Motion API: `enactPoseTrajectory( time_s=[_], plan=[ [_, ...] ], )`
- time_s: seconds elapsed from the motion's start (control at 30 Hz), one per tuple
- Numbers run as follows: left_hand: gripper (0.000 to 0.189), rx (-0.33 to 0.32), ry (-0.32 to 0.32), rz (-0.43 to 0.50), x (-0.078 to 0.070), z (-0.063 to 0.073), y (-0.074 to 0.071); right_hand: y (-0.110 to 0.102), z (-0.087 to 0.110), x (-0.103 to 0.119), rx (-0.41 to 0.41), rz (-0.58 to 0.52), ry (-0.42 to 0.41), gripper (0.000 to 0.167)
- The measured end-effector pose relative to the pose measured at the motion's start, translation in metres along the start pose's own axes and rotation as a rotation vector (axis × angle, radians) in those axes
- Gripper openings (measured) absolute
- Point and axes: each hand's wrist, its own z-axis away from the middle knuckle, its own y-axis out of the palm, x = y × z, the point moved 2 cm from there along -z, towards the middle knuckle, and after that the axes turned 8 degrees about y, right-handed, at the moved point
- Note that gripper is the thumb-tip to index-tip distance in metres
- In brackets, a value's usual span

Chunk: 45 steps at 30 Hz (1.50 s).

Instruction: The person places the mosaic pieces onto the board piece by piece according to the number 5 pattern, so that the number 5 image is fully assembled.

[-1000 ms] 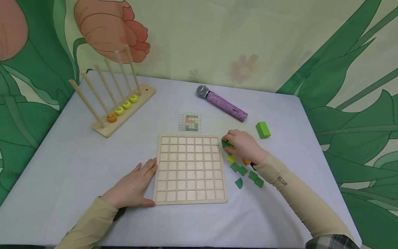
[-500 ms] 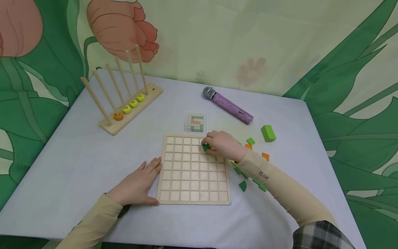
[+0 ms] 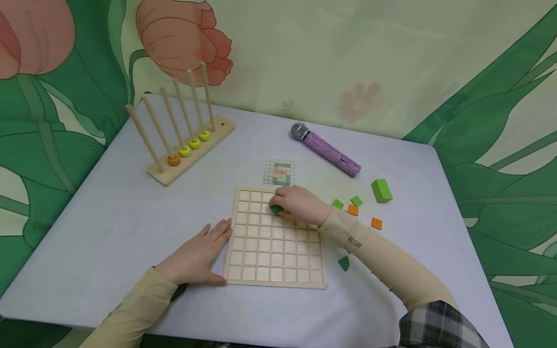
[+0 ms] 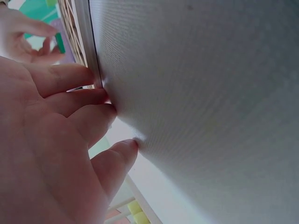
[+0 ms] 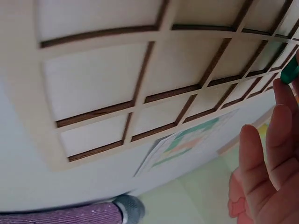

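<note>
A square wooden grid board lies on the white table. My left hand rests at its left edge, fingers straight and spread, fingertips right at the frame; the left wrist view shows those fingers against the edge. Over the board's upper rows, my right hand pinches a dark green tile between thumb and fingers. In the right wrist view the green tile shows at the fingertips above the grid cells. A small pattern card with a coloured grid design lies just behind the board.
Right of the board lie a green quarter-round tile, an orange tile and a light green tile, with others partly under my sleeve. Behind stand a green block, a purple microphone and a peg rack with beads.
My right hand has lifted the dark green tile from the pile right of the board and carried it left over the upper rows. The left hand stays at the board's edge; the head view has shifted.
</note>
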Motion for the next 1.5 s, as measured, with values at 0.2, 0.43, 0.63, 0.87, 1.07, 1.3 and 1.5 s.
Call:
enactPoseTrajectory(
  time_s=[0.2,0.43,0.63,0.87,1.07,1.3,1.5],
  plan=[
    [0.110,0.006,0.003,0.000,0.000,0.000,-0.001,0.002,-0.012,0.004,0.028,0.025,-0.034,0.027],
    [0.110,0.015,-0.003,0.001,0.001,0.000,0.000,0.004,-0.020,0.006,0.046,0.039,-0.053,0.026],
    [0.110,0.034,-0.018,-0.024,0.003,0.003,-0.004,0.005,-0.028,0.007,0.011,0.016,-0.078,0.023],
    [0.111,0.063,-0.036,-0.041,0.000,-0.001,-0.003,0.006,-0.027,0.006,-0.027,0.009,-0.110,0.021],
    [0.112,0.072,-0.046,-0.057,-0.004,-0.007,-0.001,0.005,-0.020,0.003,-0.061,0.008,-0.151,0.025],
    [0.112,0.081,-0.061,-0.078,-0.006,-0.012,-0.002,0.008,-0.015,-0.006,-0.096,0.026,-0.180,0.029],
    [0.112,0.108,-0.088,-0.081,-0.013,-0.004,0.006,0.022,-0.008,0.000,-0.129,0.010,-0.206,0.026]
  ],
)
